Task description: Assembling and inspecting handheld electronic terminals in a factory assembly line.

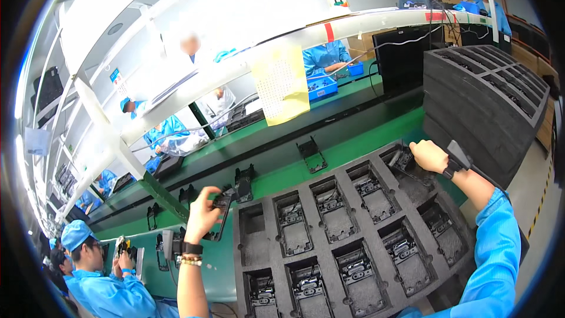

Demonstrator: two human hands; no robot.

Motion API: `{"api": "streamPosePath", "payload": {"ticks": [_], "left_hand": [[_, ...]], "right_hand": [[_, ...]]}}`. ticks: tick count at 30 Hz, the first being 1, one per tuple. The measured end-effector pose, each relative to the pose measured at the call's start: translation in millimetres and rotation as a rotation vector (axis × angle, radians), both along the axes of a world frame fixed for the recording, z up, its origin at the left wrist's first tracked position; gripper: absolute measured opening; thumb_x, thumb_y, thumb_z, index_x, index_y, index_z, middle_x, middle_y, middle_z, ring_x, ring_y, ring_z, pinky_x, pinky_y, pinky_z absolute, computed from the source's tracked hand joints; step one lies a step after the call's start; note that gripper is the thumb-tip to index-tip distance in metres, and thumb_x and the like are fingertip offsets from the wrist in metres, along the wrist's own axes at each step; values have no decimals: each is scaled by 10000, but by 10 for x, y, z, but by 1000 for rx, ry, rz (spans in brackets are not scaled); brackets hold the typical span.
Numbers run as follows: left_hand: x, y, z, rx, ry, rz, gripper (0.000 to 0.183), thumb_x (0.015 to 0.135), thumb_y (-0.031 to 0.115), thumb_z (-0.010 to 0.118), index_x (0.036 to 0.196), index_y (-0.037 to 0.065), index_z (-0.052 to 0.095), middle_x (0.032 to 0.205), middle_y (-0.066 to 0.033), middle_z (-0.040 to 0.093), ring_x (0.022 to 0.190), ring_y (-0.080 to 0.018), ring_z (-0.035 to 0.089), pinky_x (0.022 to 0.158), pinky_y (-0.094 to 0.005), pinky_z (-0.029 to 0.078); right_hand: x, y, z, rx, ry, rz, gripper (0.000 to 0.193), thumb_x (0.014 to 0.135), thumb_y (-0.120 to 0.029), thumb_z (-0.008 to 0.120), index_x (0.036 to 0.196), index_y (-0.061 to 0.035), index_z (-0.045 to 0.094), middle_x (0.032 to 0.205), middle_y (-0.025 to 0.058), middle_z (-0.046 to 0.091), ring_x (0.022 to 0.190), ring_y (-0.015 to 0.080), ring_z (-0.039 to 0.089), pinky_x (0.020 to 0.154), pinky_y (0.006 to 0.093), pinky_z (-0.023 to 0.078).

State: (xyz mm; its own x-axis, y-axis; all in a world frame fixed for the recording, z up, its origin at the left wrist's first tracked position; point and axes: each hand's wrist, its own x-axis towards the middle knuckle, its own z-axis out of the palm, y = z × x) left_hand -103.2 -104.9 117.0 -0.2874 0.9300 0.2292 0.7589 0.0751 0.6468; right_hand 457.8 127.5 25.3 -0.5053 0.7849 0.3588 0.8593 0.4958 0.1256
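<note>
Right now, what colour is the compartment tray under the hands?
Dark grey, nearly black foam tray, clearest in the head view.

— Inspector: Right arm?
— Clerk: Loose bright blue long sleeve to the wrist, narrow black wrist strap beyond its cuff.
— Inspector: Left arm?
— Clerk: Forearm unsleeved; wide black wristband, thin beaded bracelet just nearer.

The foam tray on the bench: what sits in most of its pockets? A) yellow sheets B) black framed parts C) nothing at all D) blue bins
B: nearly every pocket of the dark foam tray holds a black framed part; one pocket near the left hand looks empty.
</note>
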Motion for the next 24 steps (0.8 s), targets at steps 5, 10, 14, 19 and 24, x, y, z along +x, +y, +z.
{"api": "streamPosePath", "payload": {"ticks": [5,10,14,19,24], "left_hand": [[215,112,-31,293,-500,-137,563,870,-112,503,1399,48,397,1127,-121,655,1029,-197,664,823,-344,602],[969,613,-274,74,-1100,-392,386,924,-4,507,1310,-23,508,1302,-190,591,1183,-303,607,922,-358,566],[1540,892,-546,67,-1419,-491,461,933,-54,440,1390,-7,398,1415,-186,487,1255,-364,542,1029,-421,500],[1570,840,-681,104,-1349,-538,600,901,-54,499,1456,88,320,1490,-145,419,1282,-392,511,1045,-497,468],[1480,883,-732,11,-1378,-497,646,854,-65,472,1466,81,324,1498,-153,416,1248,-404,536,1022,-532,473]], "right_hand": [[-170,-139,575,-740,680,111,238,899,49,412,1105,66,528,1030,201,668,927,260,704,776,362,593],[-1083,-202,567,-1254,1271,539,537,952,20,390,1468,-49,260,1350,163,521,1159,320,620,940,382,560],[-1734,-305,347,-1324,1485,721,560,959,26,380,1487,-75,225,1371,185,503,1185,336,599,982,440,534],[-1929,-391,-88,-1243,1615,741,627,954,45,364,1525,-75,136,1389,183,480,1176,308,602,954,431,542],[-1946,-326,-202,-1261,1565,700,576,981,10,375,1515,-50,166,1348,169,516,1124,275,628,900,357,561]]}}
